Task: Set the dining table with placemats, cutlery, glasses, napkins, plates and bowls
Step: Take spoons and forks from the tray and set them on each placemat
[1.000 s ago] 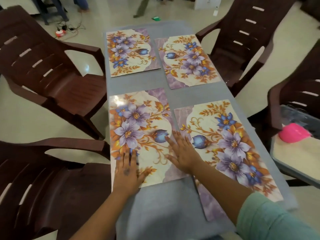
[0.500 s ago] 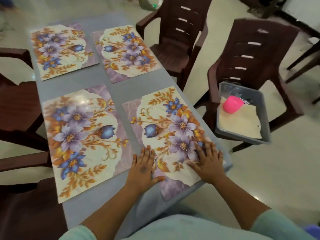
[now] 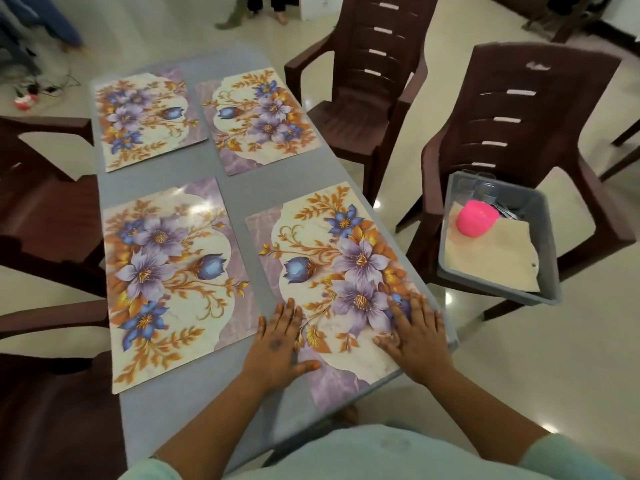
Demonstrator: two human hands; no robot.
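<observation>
four glossy rectangular placemats printed with purple and blue flowers, orange leaves and a cream centre lie in two rows on the grey dining table (image 3: 180, 407). the near right placemat (image 3: 332, 271) sits at the table's near right corner, its long side along the right edge. the left hand (image 3: 277, 344) lies flat on its near left part, fingers straight and released. the right hand (image 3: 414, 334) presses flat on its right side by the table edge, fingers spread, grasping nothing. a grey plastic bin (image 3: 545, 237) holding a pink bowl (image 3: 476, 220) rests on a brown plastic chair (image 3: 540, 109) beside the table.
</observation>
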